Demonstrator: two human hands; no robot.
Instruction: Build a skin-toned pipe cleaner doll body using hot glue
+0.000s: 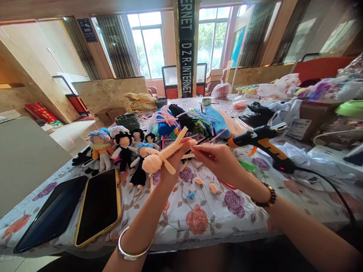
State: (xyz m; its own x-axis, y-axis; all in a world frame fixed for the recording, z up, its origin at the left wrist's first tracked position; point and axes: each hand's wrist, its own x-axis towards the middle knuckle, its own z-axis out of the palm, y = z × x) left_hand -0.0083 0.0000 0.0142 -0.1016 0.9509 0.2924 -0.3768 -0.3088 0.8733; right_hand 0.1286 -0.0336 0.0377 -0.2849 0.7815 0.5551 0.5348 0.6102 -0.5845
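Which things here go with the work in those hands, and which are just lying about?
Likely part of the job:
peach doll, held in the left hand
glue gun, red light on
blue pipe cleaners

Probably just lying about:
yellow-cased phone
black bag

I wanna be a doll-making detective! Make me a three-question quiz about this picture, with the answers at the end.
1. True or false: the left hand holds the peach doll figure.
2. Which hand is nearer the glue gun? A) left hand; B) right hand.
3. Fill in: the black-screened phone has a ____ case.

Key: 1. True. 2. B. 3. Yellow.
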